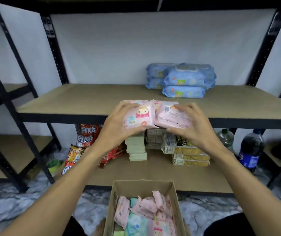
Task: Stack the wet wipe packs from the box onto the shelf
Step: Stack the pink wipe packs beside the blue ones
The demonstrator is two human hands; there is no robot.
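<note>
head view: left hand [117,126] grips a pink pack [138,116] printed face out, fingers curled round its left edge. right hand [192,128] grips a second pink pack [172,116] barcode side out, same sort of hold. the two packs touch edge to edge, held just above the front lip of the middle shelf [85,99], not yet set down. pink edges show behind them; can't tell if those are more packs in the hands or ones on the board. blue packs [184,79] sit stacked at the back right of the same shelf, well apart from the hands. box [141,186] is on the floor below, with loose packs [146,212] inside, pink and green. my read: placing step, plenty left to move. to do it well: flip the right pack so the faces match, square the edges, lower both flat onto bare board left of the blue stack, and push back from the lip before letting go. soft packs sag, so lay a flat base row first.
</note>
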